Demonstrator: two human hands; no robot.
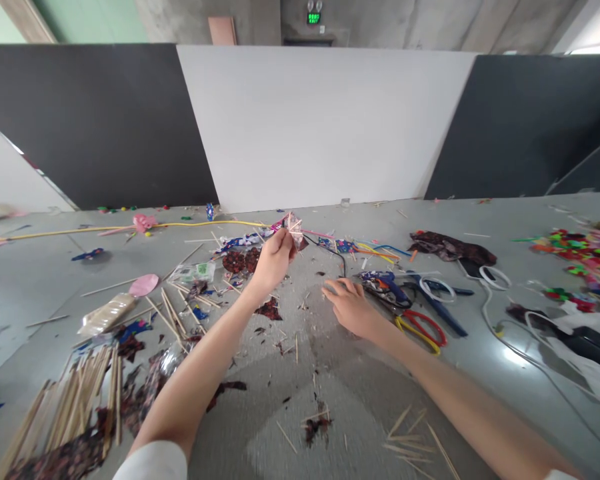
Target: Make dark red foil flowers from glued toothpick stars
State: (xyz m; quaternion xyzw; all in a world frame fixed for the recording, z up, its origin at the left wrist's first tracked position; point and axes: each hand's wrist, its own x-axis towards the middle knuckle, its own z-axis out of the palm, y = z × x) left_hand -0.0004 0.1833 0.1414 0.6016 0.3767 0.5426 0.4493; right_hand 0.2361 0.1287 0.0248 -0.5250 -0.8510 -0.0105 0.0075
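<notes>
My left hand (276, 255) is raised over the middle of the floor, its fingers closed round a small pale pink piece (294, 229) crossed by thin sticks. My right hand (349, 304) hovers or rests low over the floor to the right, fingers spread, with nothing seen in it. Just right of that hand lie a blue glue gun (386, 287) and scissors with red and yellow handles (423, 331). A black cord (336, 253) runs between the two hands. Dark red fabric scraps (241, 261) lie left of my left hand.
Wooden sticks (77, 400) and a clear packet (107, 313) lie at left. Blue pliers (441, 303), a white cable (490, 313) and colourful pompoms (580, 253) are at right. A yellow rod (80, 231) crosses the back left. White and dark panels (325, 127) stand behind.
</notes>
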